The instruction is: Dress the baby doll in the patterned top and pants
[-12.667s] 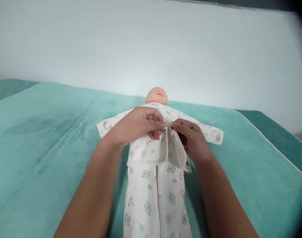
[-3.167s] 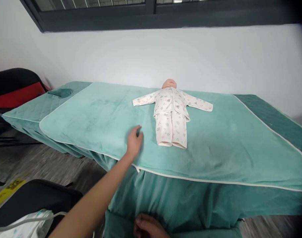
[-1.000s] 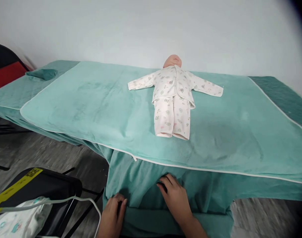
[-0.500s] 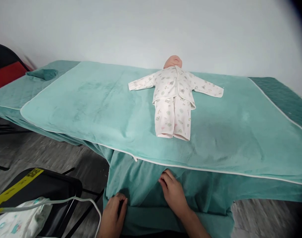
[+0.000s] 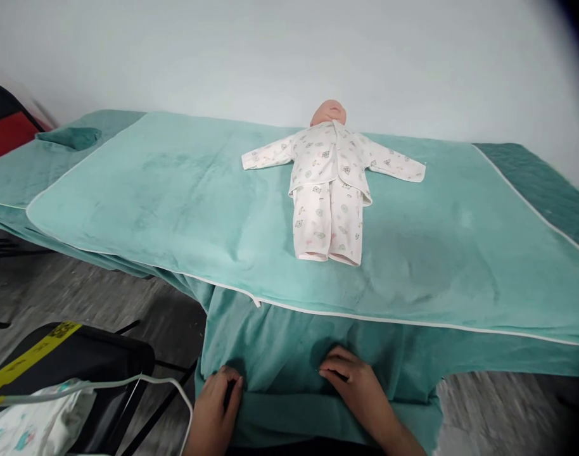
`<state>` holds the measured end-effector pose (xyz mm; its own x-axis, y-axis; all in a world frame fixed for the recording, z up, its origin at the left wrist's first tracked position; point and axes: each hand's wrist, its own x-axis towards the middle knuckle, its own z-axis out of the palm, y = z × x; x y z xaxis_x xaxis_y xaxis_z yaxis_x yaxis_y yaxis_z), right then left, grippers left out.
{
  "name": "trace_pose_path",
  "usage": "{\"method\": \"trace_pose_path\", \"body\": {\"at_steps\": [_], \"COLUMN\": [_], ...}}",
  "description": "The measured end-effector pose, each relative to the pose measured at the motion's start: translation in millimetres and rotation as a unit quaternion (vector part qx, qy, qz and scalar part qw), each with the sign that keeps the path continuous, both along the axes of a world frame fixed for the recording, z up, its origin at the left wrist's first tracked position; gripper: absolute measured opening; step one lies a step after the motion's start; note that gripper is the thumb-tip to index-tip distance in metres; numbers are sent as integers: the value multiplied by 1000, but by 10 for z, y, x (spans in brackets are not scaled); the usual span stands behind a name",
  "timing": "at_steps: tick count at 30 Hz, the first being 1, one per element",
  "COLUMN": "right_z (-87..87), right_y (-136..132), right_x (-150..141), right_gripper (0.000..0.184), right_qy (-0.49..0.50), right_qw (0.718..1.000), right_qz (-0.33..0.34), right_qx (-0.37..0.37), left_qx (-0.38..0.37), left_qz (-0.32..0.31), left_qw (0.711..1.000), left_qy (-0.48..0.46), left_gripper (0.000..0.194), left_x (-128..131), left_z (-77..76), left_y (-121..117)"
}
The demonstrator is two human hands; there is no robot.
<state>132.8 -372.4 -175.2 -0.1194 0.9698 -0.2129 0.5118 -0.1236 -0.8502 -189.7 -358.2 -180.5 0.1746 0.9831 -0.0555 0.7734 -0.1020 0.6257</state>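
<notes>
A baby doll [image 5: 328, 112] lies on its back on a light green blanket, its head toward the wall. It wears a white printed jacket [image 5: 313, 155] with both sleeves stretched sideways, and matching trousers [image 5: 312, 221]. My left hand [image 5: 217, 402] rests on the green cloth [image 5: 270, 411] below the table edge, its fingers curled in loosely with nothing visible in them. To the right, my right hand [image 5: 358, 386] is over the same cloth, thumb and fingertips pinched together. A tiny pale speck shows at those fingertips, too small to name. Both hands are apart from the doll.
The light green blanket [image 5: 166, 209] with white piping covers the long table. A black chair [image 5: 113, 354] at the lower left bears a printed white diaper [image 5: 37, 421], and a pale cable [image 5: 170, 381] loops past it. Another chair [image 5: 4, 104] stands far left, against the wall.
My right hand has drawn down and right, away from the blanket's edge, its fingertips now pinched. The left hand has stayed in place. The whole view has shifted slightly.
</notes>
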Motion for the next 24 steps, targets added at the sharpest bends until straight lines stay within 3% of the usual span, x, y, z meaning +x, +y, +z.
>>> {"method": "trace_pose_path", "body": {"at_steps": [7, 13, 16, 19, 22, 24], "right_z": [-22, 62, 175, 240, 159, 33], "right_y": [47, 68, 62, -141, -543, -797], "right_x": [-174, -92, 156, 563, 1012, 1233], "right_gripper": [19, 20, 22, 27, 27, 28], "right_qy": [-121, -50, -1, 3, -68, -180], "right_qw": [992, 999, 1000, 999, 991, 977], "right_qz": [42, 5, -30, -25, 41, 74], "right_qx": [3, 2, -7, -41, -106, -83], "left_qx": [-27, -18, -13, -31, -63, -76], "left_qz": [-3, -9, -17, -31, -80, -131], "left_qw": [1000, 1000, 1000, 999, 995, 989], "left_qy": [2, 4, 2, -5, -8, 2], "left_gripper": [25, 22, 24, 23, 23, 26], "left_x": [-12, -10, -21, -89, -213, -293], "left_z": [20, 10, 27, 110, 244, 333], "left_y": [-6, -25, -32, -61, -130, -187]}}
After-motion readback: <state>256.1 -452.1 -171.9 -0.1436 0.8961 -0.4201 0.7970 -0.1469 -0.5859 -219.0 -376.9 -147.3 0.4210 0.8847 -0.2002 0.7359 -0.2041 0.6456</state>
